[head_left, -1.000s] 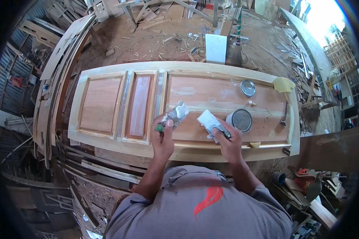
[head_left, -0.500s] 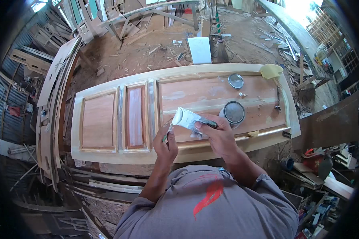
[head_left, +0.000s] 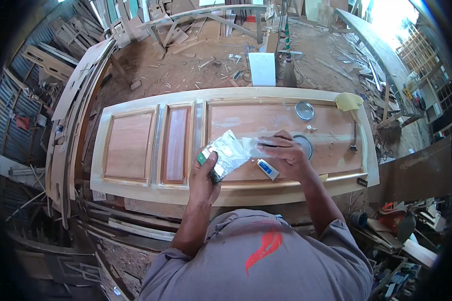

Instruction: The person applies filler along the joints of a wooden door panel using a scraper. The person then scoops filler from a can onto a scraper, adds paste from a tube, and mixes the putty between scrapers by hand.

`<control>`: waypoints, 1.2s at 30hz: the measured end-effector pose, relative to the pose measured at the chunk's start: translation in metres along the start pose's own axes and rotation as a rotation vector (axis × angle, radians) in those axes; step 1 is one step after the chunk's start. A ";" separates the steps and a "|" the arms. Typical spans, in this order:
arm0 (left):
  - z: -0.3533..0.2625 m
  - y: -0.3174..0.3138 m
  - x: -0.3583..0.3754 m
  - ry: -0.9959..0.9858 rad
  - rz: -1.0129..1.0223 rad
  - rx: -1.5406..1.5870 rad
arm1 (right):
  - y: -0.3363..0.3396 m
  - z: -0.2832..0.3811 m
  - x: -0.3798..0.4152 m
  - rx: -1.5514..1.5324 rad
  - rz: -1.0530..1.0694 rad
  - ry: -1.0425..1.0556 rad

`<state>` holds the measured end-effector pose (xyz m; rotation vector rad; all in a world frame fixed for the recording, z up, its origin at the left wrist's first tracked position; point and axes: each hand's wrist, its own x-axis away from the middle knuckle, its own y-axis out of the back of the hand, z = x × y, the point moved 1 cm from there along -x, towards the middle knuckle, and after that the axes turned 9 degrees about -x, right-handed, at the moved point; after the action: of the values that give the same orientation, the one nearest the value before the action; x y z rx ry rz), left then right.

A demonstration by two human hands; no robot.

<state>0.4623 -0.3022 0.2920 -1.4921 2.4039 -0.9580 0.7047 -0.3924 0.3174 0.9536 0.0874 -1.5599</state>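
Observation:
My left hand [head_left: 204,173] is closed round a flat blade tool with a green edge, its broad silvery face [head_left: 227,156] turned up. Just right of it, my right hand [head_left: 289,153] has its fingers bent together at a pale, whitish thing [head_left: 252,146] that touches or overlaps the tool's edge; what exactly it is I cannot make out. Below my right hand a small white and blue tube [head_left: 268,169] lies on the wooden door [head_left: 130,145]. A round can [head_left: 303,145] stands partly hidden behind my right hand.
A round lid [head_left: 304,111] lies on the door's large panel, with a yellow cloth or paper [head_left: 348,102] at the far right corner and a thin metal tool [head_left: 354,138] near the right edge. Stacked boards [head_left: 78,130] run along the left. A broom [head_left: 289,72] stands beyond.
My right hand has moved right and let go of the dark-handled thing. The silvery blade is now in my left hand. The tube now lies on the door. The view has shifted slightly.

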 end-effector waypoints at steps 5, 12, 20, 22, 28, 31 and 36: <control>-0.002 0.003 -0.003 -0.313 -0.094 -0.140 | -0.016 0.008 0.022 -0.251 -0.320 -0.488; 0.023 -0.002 0.005 -0.746 -0.085 -0.840 | -0.059 0.027 0.024 -1.032 -0.636 -0.931; 0.040 -0.011 -0.016 -1.050 0.090 -1.089 | -0.052 0.024 0.009 -1.139 -0.715 -0.914; 0.042 -0.007 -0.020 -1.085 0.102 -1.141 | -0.049 0.022 0.010 -1.101 -0.676 -0.895; 0.046 0.002 -0.015 -0.602 -0.089 -0.836 | -0.032 0.015 0.005 -0.567 -0.354 -0.398; 0.043 -0.002 -0.015 -0.300 -0.059 -0.380 | -0.012 0.007 -0.008 -0.173 -0.131 -0.095; 0.011 -0.016 -0.014 0.027 -0.031 0.010 | -0.004 -0.009 -0.004 -0.002 0.003 -0.024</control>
<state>0.4863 -0.2999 0.2903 -1.5270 2.3975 -1.0014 0.7057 -0.3835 0.3123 0.9324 0.0708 -1.5678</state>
